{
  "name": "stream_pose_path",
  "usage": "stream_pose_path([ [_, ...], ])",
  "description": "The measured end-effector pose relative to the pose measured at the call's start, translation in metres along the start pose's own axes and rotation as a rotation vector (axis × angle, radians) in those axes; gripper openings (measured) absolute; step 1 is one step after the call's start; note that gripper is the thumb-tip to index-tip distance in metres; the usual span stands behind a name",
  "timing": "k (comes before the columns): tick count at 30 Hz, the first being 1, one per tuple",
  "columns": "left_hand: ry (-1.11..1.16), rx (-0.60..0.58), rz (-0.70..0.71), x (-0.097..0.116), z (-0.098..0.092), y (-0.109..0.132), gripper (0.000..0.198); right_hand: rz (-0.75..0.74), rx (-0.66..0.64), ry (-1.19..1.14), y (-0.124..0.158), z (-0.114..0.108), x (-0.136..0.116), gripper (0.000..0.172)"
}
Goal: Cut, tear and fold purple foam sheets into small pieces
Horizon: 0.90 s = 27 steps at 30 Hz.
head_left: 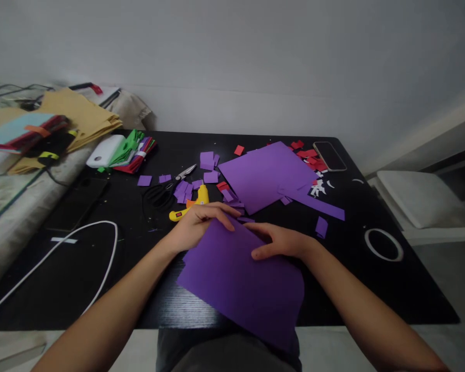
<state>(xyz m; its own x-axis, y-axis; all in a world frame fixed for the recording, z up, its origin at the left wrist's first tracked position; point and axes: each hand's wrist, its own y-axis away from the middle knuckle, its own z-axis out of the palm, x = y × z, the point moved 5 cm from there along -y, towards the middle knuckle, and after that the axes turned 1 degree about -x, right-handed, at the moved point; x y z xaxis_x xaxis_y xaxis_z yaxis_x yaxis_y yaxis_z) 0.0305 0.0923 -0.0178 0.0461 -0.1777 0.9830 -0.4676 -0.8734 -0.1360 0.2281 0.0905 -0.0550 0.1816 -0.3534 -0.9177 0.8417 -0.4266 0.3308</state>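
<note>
Here, the left hand [199, 223] pinched the far edge of a purple paper sheet [244, 284], which overhung the near edge of the black table [62, 279]. The right hand [282, 243] lay flat on the sheet, fingers together.

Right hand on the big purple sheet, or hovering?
Touching. Head view shows the right hand lying flat on the purple sheet, fingers pressed on it.

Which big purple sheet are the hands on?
The near purple sheet overhanging the table edge, under left hand and right hand; the far purple sheet lies untouched.
</note>
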Motion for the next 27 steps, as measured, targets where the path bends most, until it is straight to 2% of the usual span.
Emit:
stream_pose_path([
  [2,-0.010,0.042,-0.008,0.000,-0.001,0.000,0.020,-0.008,-0.006,0.025,-0.001,0.003,-0.002,0.054],
  [4,0.042,0.155,-0.061,-0.003,-0.008,0.000,0.024,-0.026,0.042,-0.007,0.001,-0.001,-0.005,0.052],
  [7,0.263,0.365,-0.161,-0.013,-0.022,0.001,0.043,-0.071,0.225,-0.102,0.005,-0.014,-0.008,0.055],
  [10,0.418,0.440,-0.194,-0.019,-0.024,0.001,0.054,-0.153,0.463,-0.192,0.009,-0.028,-0.010,0.055],
  [13,0.342,0.387,-0.240,-0.020,-0.015,0.000,0.043,-0.216,0.583,-0.241,0.010,-0.034,-0.011,0.053],
  [16,0.176,0.346,-0.264,-0.017,-0.008,0.000,0.037,-0.209,0.565,-0.229,0.009,-0.030,-0.010,0.058],
  [20,0.105,0.288,-0.265,-0.013,-0.001,0.000,0.039,-0.178,0.527,-0.197,0.009,-0.025,-0.009,0.059],
  [27,0.125,0.092,-0.349,-0.015,0.020,0.003,0.038,-0.321,0.753,-0.051,0.020,-0.030,-0.023,0.062],
])
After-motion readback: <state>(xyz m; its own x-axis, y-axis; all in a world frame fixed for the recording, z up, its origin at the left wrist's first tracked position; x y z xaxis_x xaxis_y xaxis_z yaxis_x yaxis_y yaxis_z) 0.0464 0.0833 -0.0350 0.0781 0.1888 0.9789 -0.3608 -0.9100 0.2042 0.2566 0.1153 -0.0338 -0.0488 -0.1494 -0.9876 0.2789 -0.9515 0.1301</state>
